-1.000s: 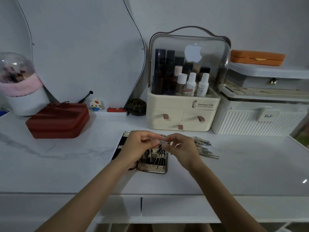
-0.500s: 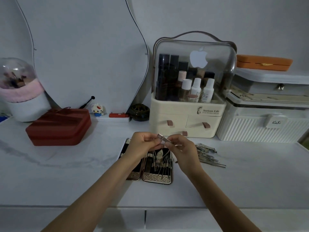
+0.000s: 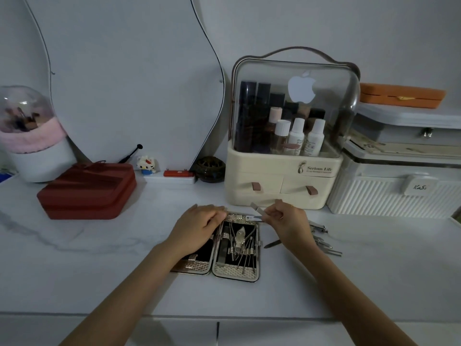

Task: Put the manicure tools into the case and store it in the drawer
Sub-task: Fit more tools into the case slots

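Note:
An open manicure case [image 3: 237, 272] with a textured gold rim lies flat on the white marble table [image 3: 99, 270]. Its right half holds several metal tools in loops. My left hand [image 3: 197, 228] rests palm down on the case's left half, fingers at the far edge. My right hand [image 3: 287, 218] pinches a slim metal tool [image 3: 257, 208] just above the case's far right corner. Loose manicure tools [image 3: 321, 239] lie on the table to the right of my right hand, partly hidden by it. The front of a drawer [image 3: 274, 332] shows under the table edge.
A cream cosmetics organizer [image 3: 282, 186] with small drawers stands right behind the case. A white ribbed box [image 3: 389, 198] is to its right, a red box [image 3: 87, 191] at the left, a mirror [image 3: 119, 78] behind, a domed brush holder [image 3: 27, 136] far left.
My hands have come apart. The left hand dropped onto the case's left half, while the right hand kept the slim tool and moved it right, over the case's far corner.

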